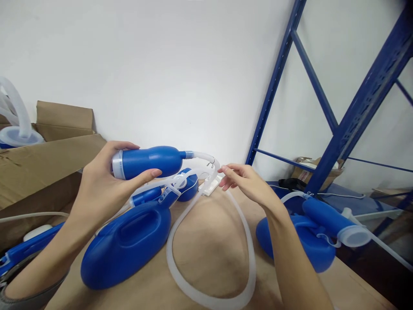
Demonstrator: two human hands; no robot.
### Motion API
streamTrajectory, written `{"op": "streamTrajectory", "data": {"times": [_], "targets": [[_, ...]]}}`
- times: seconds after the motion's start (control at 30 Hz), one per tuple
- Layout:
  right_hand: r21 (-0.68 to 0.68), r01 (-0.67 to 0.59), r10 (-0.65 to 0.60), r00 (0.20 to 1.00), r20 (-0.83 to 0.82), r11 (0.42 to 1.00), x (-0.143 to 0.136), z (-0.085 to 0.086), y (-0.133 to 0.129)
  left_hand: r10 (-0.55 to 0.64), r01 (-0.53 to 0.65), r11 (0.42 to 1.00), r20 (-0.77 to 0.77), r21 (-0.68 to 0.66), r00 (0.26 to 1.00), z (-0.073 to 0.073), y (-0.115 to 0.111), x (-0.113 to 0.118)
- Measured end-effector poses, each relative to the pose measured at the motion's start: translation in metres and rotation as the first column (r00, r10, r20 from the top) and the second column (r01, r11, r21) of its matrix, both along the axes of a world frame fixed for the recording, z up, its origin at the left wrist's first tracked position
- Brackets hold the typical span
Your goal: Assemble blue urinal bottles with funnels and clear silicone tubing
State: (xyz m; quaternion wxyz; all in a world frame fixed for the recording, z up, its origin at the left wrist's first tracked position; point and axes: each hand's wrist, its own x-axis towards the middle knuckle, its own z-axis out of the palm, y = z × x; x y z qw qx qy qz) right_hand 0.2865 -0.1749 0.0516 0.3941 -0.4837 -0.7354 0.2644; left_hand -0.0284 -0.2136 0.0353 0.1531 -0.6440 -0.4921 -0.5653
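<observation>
My left hand (112, 176) is wrapped round a blue urinal funnel (153, 161), holding it sideways with its translucent cap (118, 164) toward the palm. From its narrow end runs a whitish hose (200, 155), which bends down and makes a big loop over the table. A small wire clip (211, 162) sits on the hose near the bend. Beside that bend is my right hand (238, 178), its fingers loosely curled and apart; whether a fingertip touches the hose is unclear. Below my left hand lies a blue urinal bottle (127, 245) with a moulded handle.
Another blue bottle and funnel set (298, 241) lies at the right of the brown tabletop (213, 241). Further back stands a blue round part (188, 185) near a white packet (211, 186). An open cardboard box (48, 168) is at left; blue shelving (322, 172) rises at right.
</observation>
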Motion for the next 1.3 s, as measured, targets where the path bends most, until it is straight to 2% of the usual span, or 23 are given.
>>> {"op": "streamTrajectory", "data": {"times": [0.07, 0.13, 0.2, 0.27, 0.33, 0.4, 0.47, 0.57, 0.67, 0.73, 0.9, 1.13, 1.3], "targets": [[-0.185, -0.158, 0.134, 0.982, -0.134, 0.97, -0.004, -0.007, 0.009, -0.009, 0.011, 0.999, 0.074, -0.035, 0.997, 0.001, 0.0, 0.004], [-0.241, -0.315, 0.229, 0.918, -0.325, 0.918, -0.012, -0.016, 0.016, -0.018, 0.024, 0.999, 0.119, -0.049, 0.993, 0.001, -0.001, 0.007], [-0.173, -0.464, 0.312, 0.784, -0.537, 0.869, -0.025, -0.028, 0.023, -0.024, 0.032, 0.998, 0.139, -0.057, 0.99, 0.001, 0.0, 0.009], [-0.053, -0.548, 0.358, 0.613, -0.705, 0.835, -0.04, -0.04, 0.031, -0.029, 0.039, 0.997, 0.153, -0.064, 0.988, 0.001, 0.0, 0.009], [0.053, -0.548, 0.366, 0.482, -0.796, 0.835, -0.053, -0.051, 0.038, -0.031, 0.044, 0.996, 0.166, -0.076, 0.986, 0.001, 0.001, 0.009], [0.117, -0.5, 0.365, 0.435, -0.823, 0.858, -0.062, -0.058, 0.042, -0.028, 0.042, 0.996, 0.168, -0.08, 0.985, 0.001, 0.001, 0.008], [0.148, -0.439, 0.366, 0.468, -0.804, 0.886, -0.066, -0.062, 0.044, -0.031, 0.043, 0.997, 0.156, -0.071, 0.987, 0.001, 0.002, 0.009], [0.172, -0.369, 0.369, 0.573, -0.732, 0.913, -0.07, -0.062, 0.04, -0.05, 0.059, 0.996, 0.135, -0.063, 0.99, 0.0, 0.002, 0.011], [0.209, -0.34, 0.393, 0.686, -0.612, 0.917, -0.074, -0.061, 0.031, -0.09, 0.099, 0.992, 0.101, -0.084, 0.991, -0.003, 0.002, 0.016], [0.238, -0.325, 0.403, 0.734, -0.547, 0.915, -0.078, -0.062, 0.025, -0.123, 0.13, 0.988, 0.08, -0.089, 0.989, -0.006, 0.002, 0.019], [0.259, -0.308, 0.401, 0.749, -0.527, 0.916, -0.079, -0.061, 0.02, -0.14, 0.145, 0.987, 0.06, -0.071, 0.988, -0.01, 0.004, 0.021], [0.162, -0.388, 0.404, 0.697, -0.593, 0.907, -0.081, -0.051, 0.014, -0.138, 0.141, 0.988, -0.041, 0.061, 0.99, -0.015, 0.007, 0.015], [0.078, -0.4, 0.354, 0.682, -0.64, 0.913, -0.081, -0.043, 0.005, -0.139, 0.163, 0.972, -0.149, 0.166, 0.979, -0.02, 0.007, 0.016]]}}
